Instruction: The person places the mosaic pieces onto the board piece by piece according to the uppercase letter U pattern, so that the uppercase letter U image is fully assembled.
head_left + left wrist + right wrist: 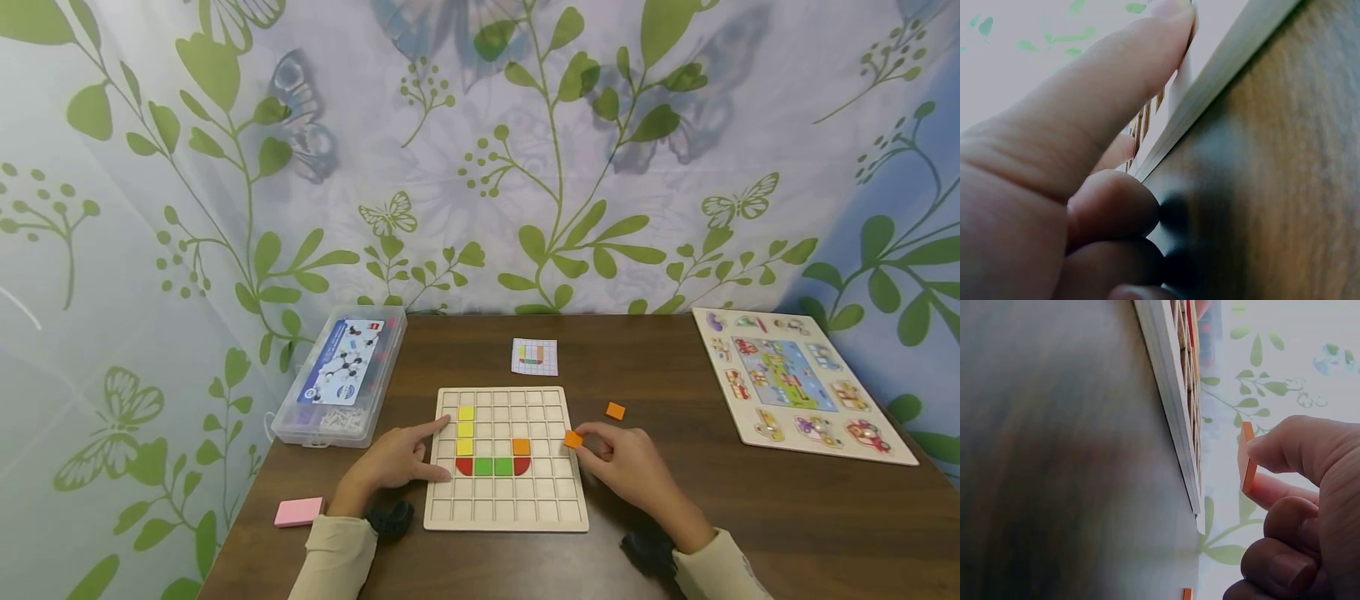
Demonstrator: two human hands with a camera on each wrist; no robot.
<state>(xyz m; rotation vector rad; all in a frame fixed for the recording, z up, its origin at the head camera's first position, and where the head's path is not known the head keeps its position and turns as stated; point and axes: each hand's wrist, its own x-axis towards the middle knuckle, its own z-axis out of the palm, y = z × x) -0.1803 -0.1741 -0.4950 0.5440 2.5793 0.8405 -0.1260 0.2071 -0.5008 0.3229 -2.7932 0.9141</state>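
Note:
A wooden grid board (506,517) lies on the table with colored tiles set in its cells. Yellow tiles (466,430) form a column; below runs a row of red quarter-round pieces (464,467) and green squares (483,467). One orange square (521,447) sits above the row's right end. My left hand (393,458) rests on the board's left edge, thumb and index finger extended, the other fingers bent. My right hand (626,462) pinches an orange square tile (1246,456) between thumb and index finger at the board's right edge. Another orange tile (615,411) lies on the table.
Behind the board lies a small printed pattern card (535,357). A clear plastic case (341,375) stands at the back left, a pink block (298,512) at the front left. To the right is a wooden picture puzzle (798,383). A patterned curtain (465,167) hangs behind the table.

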